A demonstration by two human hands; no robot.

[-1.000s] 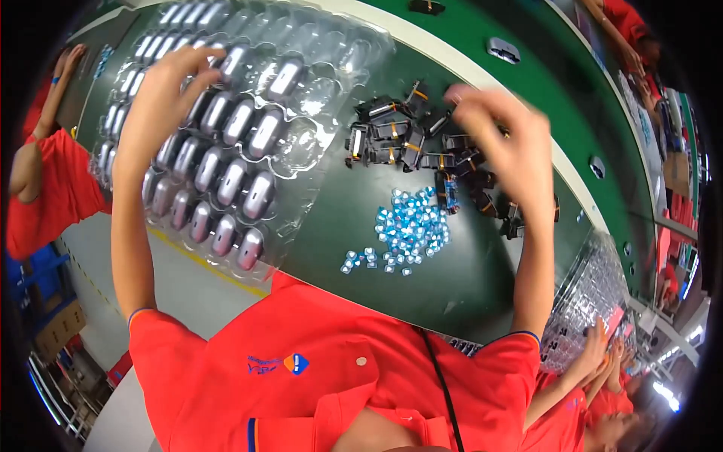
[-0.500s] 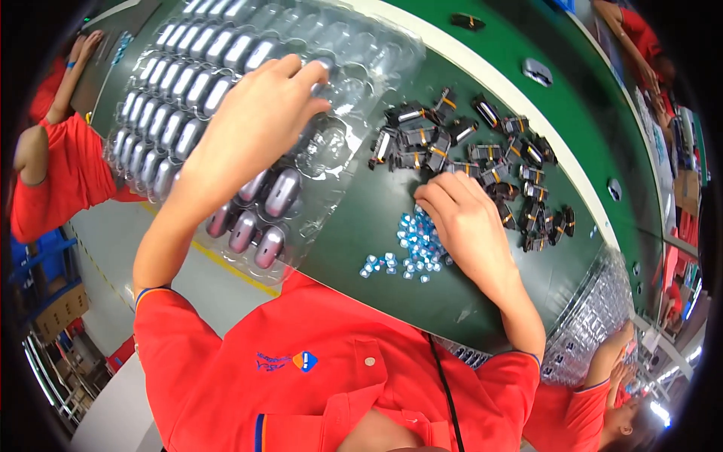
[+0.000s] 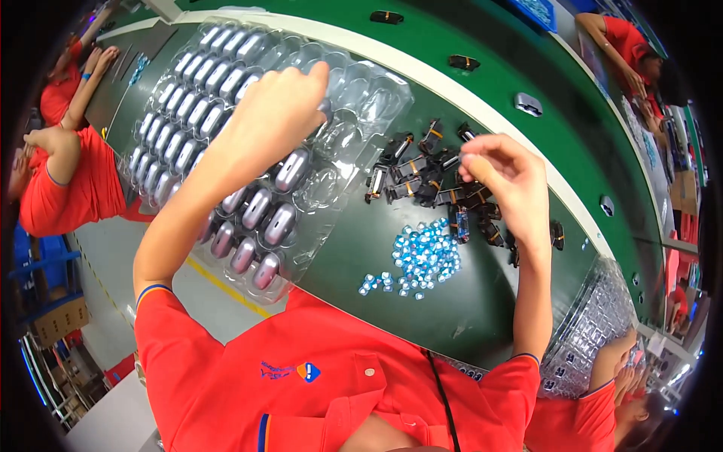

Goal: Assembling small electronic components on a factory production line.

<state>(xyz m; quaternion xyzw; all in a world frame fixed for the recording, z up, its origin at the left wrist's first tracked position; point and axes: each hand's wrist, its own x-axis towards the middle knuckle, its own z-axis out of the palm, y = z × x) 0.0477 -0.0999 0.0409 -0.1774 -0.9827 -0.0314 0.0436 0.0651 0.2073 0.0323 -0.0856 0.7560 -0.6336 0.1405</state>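
My left hand (image 3: pixel 279 113) is over the clear plastic tray (image 3: pixel 339 169), fingers curled. The grey edge of an oval case (image 3: pixel 325 110) shows beside its fingertips, though I cannot tell whether they grip it. Rows of silver-grey oval cases (image 3: pixel 197 113) sit in the tray's pockets. My right hand (image 3: pixel 508 177) is raised above a pile of black parts with orange bands (image 3: pixel 410 167), thumb and fingers closed in a pinch. What that pinch holds, if anything, is too small to make out. Small shiny blue pieces (image 3: pixel 425 256) lie heaped on the dark green table nearer to me.
A pale rail (image 3: pixel 444 75) divides my table from a green belt (image 3: pixel 497 79) carrying black parts and a grey case (image 3: pixel 528 105). Stacked clear trays (image 3: pixel 591 324) stand at the right. People in red shirts work on both sides, and a blue bin (image 3: pixel 536 13) is at the back.
My right hand has moved up and right, from the blue pieces to over the black parts, uncovering the heap. My left hand stays over the tray, its fingers more curled. The view has shifted slightly.
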